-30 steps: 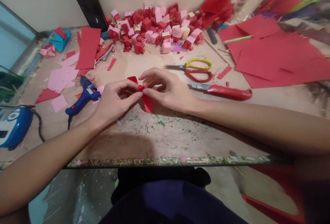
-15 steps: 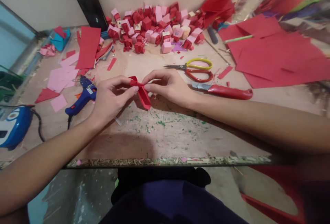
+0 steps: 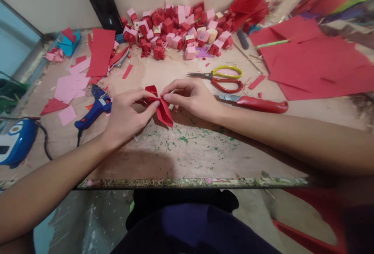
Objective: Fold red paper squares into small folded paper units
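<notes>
A folded piece of red paper [image 3: 164, 113] is held up between my hands over the middle of the table. My left hand [image 3: 128, 112] pinches it between thumb and fingers from the left. Thumb and forefinger of my right hand [image 3: 189, 98] close on its right side, near the centre fold; the fingertips partly hide the paper there. Beyond my right hand lie scissors [image 3: 227, 78] with one yellow and one red handle. A knife with a red handle [image 3: 261, 104] rests beside my right wrist. Left of my left hand is a blue hot glue gun [image 3: 95, 110].
Small red and pink paper cubes [image 3: 175, 32] are heaped at the back against the wall. Red paper sheets [image 3: 315, 63] spread over the right side. Pink paper pieces [image 3: 68, 88] lie at left, near a blue-and-white device [image 3: 19, 141]. Green scraps [image 3: 182, 139] dot the front.
The lower part of the red paper has spread wider and tipped slightly to the right. Both hands keep their pinch, and my left hand has shifted a little rightward.
</notes>
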`<state>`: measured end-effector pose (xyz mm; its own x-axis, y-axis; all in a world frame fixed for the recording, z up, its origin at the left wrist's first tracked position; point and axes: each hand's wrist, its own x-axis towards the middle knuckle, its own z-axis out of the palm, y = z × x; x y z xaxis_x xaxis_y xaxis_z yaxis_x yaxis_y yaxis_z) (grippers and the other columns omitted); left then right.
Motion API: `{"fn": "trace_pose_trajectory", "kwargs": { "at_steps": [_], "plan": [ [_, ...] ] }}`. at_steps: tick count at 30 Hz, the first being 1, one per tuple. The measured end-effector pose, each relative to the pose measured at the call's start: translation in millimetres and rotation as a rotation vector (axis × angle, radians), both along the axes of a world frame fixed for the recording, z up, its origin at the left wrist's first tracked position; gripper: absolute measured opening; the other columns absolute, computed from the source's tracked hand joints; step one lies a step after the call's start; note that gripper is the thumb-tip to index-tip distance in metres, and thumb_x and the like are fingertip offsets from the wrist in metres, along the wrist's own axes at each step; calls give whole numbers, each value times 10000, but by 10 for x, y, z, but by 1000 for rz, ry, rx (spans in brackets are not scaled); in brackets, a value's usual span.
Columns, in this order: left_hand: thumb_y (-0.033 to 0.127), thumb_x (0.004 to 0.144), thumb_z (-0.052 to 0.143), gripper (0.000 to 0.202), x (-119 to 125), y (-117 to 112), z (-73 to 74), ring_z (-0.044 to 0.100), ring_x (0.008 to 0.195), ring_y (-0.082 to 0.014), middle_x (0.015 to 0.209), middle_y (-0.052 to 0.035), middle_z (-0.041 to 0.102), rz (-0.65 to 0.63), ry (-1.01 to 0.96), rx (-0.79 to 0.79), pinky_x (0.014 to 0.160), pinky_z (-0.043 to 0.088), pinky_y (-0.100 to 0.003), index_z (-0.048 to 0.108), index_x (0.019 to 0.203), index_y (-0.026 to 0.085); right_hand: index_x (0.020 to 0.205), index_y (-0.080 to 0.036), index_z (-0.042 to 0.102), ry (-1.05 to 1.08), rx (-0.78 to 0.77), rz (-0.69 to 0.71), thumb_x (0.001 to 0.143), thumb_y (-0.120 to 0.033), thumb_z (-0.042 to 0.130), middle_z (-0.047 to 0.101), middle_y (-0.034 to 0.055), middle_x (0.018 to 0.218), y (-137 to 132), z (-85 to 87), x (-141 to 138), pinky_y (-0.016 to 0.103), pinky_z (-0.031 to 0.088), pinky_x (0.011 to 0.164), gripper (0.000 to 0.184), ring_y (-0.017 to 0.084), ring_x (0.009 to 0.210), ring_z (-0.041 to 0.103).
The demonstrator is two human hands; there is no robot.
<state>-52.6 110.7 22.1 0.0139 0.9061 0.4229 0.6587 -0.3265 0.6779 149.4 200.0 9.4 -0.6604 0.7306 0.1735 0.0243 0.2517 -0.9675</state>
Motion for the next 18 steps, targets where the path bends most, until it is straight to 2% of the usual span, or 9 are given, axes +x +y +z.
{"fn": "trace_pose_trajectory", "kwargs": {
  "at_steps": [4,6,8,12,18],
  "plan": [
    [227,897,740,131,-6,-23,16,726,705,-172,788,14,798,21,37,35,731,593,-325,741,767,246,1147,-163,780,-1,14,52,899,-451,841,783,88,1164,-69,26,7,319,596,769,385,188,900,729],
    [226,884,742,166,-9,-27,16,707,672,-170,738,22,770,47,42,48,695,574,-323,702,724,244,1243,-151,757,-31,58,94,876,-404,856,774,99,1205,-103,24,4,311,590,735,457,184,884,726],
    [222,873,740,179,-13,-26,12,689,643,-167,706,29,749,70,42,64,664,557,-319,676,707,243,1293,-146,745,-55,108,89,910,-323,788,776,99,1198,-127,11,-4,300,577,699,424,174,858,715],
    [227,860,735,185,-13,-21,2,663,619,-158,686,33,733,79,63,71,650,543,-313,653,695,239,1203,-145,787,-78,189,-12,949,-228,649,799,90,1143,-144,-7,-22,318,574,761,300,182,894,710],
    [259,860,731,205,7,-19,-10,648,630,-166,680,26,715,102,67,69,672,541,-322,645,675,244,1009,-139,819,-183,196,-32,1000,-339,644,794,76,943,-132,27,-25,338,507,761,266,183,809,653]
  ]
}}
